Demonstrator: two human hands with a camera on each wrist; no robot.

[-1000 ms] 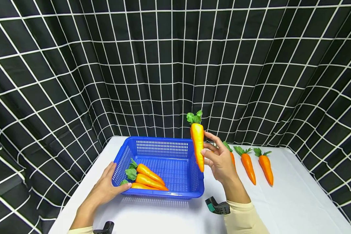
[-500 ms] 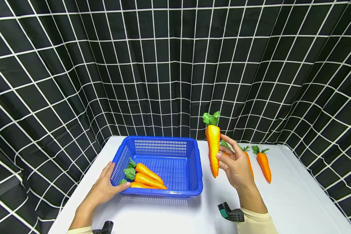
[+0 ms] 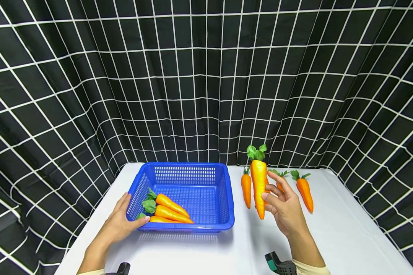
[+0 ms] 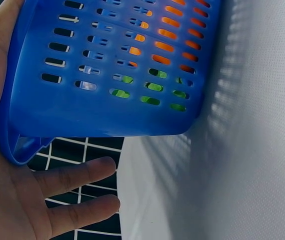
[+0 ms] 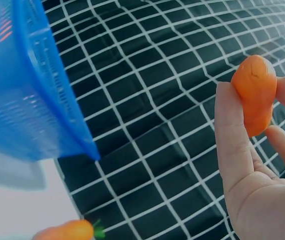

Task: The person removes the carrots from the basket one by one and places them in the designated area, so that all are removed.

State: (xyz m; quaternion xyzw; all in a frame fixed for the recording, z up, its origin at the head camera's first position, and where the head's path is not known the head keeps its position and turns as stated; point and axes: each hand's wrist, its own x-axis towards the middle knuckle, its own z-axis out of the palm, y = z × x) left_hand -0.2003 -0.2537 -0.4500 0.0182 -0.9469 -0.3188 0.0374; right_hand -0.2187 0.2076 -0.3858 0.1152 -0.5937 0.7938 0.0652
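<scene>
At the near edge of the white table (image 3: 199,256), I note my left hand (image 3: 118,225) resting against the front left corner of the blue basket (image 3: 227,198). Its thumb lies over the rim and the fingers run under and along the outer wall. The left wrist view confirms this: the palm presses the basket's corner, and two fingers (image 4: 77,175) extend relaxed below it, out past the table's edge. I cannot tell from either view whether the hand truly clamps the rim or merely steadies it.

To the right, I record my right hand (image 3: 283,208) raised above the table, just right of the basket. It grasps the held carrot (image 3: 259,187) near the lower half. The carrot stands upright, green top up and tip down, clear of the table surface. The right wrist view shows thumb and fingers (image 5: 232,135) pinching the carrot's orange body (image 5: 255,90).

Inside the basket, three carrots (image 3: 170,212) lie together at the front left, leaves toward the left wall.

Farther back, three loose carrots lie on the table right of the basket: one (image 3: 246,187) just left of the held carrot, one (image 3: 280,183) partly hidden behind my right hand, one (image 3: 304,191) furthest right.

Behind everything hangs a black curtain (image 3: 206,76) with a white grid.
</scene>
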